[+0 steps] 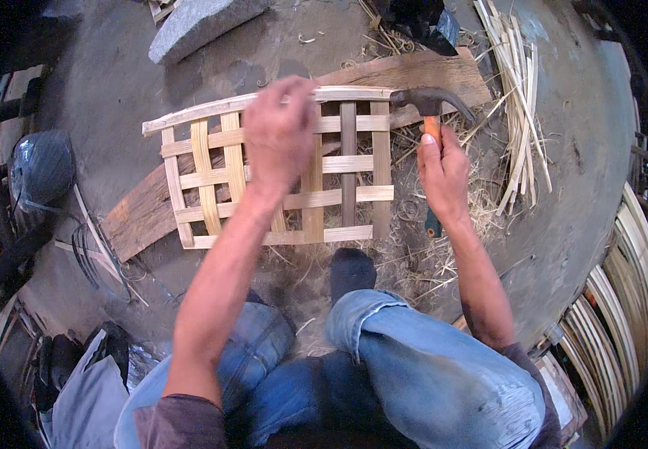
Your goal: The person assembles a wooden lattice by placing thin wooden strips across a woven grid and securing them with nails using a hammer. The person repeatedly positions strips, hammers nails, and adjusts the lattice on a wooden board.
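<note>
A woven panel of flat bamboo strips point(331, 199) lies in front of me, with open squares between the strips and a thicker strip along its far edge. Over the middle of that far edge is my left hand point(283, 135), its fingers curled together and blurred; whatever is in them is hidden. My right hand point(444, 176) grips a claw hammer point(419, 99) by its orange and dark handle, just right of the panel. The hammer's head is level with the right end of the thick strip, its claw pointing right.
A rough wooden plank point(140, 217) runs slantwise beneath the panel. Thin loose strips point(518, 112) are piled at the far right, with shavings point(443, 262) around. A grey stone block point(204, 28) sits at the back. Bundled long strips point(608, 314) curve along the right, and a dark wrapped roll point(43, 168) is at left.
</note>
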Motion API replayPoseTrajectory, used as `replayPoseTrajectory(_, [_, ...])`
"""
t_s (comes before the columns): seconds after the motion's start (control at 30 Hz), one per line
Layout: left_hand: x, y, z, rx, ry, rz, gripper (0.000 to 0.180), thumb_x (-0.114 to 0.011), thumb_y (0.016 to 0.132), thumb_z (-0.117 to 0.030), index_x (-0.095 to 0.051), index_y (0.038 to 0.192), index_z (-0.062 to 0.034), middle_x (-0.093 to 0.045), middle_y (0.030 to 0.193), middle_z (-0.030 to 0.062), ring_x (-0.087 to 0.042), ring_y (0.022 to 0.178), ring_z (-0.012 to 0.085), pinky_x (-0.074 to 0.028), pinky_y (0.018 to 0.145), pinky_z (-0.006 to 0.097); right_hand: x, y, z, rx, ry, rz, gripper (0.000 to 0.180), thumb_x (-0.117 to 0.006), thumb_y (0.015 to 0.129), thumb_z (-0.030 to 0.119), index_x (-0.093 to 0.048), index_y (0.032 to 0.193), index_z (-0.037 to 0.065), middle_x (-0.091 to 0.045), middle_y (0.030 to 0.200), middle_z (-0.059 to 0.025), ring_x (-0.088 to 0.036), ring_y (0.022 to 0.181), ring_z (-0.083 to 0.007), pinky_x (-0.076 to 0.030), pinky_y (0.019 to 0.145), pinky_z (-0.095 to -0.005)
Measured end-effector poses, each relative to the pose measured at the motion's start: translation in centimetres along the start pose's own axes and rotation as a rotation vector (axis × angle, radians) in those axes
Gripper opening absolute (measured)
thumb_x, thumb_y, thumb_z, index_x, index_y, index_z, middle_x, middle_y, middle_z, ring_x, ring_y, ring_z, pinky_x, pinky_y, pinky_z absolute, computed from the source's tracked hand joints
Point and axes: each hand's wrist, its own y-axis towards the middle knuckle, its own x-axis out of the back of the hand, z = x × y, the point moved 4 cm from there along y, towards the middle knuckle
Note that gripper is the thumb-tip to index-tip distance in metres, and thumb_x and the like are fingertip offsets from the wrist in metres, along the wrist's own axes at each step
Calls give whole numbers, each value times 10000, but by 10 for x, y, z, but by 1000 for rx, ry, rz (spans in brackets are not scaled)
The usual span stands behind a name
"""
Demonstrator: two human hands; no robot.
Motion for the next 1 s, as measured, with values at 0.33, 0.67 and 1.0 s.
replayPoseTrajectory(0.33, [-9,20,48,0,-162,260,102,-646,918,-121,-696,989,-66,-668,983,115,-639,945,316,-515,834,414,-32,-2,8,-1,345,-24,281,-467,1065,303,-528,1029,31,-521,642,1,-507,540,-83,-420,495,-261])
replayPoseTrajectory(0.67, [-10,19,51,6,-301,270,113,-642,920,-117,-626,1016,-59,-626,994,121,-625,940,335,-517,809,427,-36,-10,4,-17,361,-10,282,-470,1069,304,-523,1047,28,-529,677,12,-502,545,-67,-427,490,-253])
replayPoseTrajectory(1.0, [-18,16,51,-55,-183,259,115,-595,946,-123,-591,1013,-29,-601,960,151,-609,921,355,-499,810,448,-43,-14,9,0,332,13,286,-476,1066,313,-531,1041,33,-520,643,12,-508,540,-79,-432,499,-266])
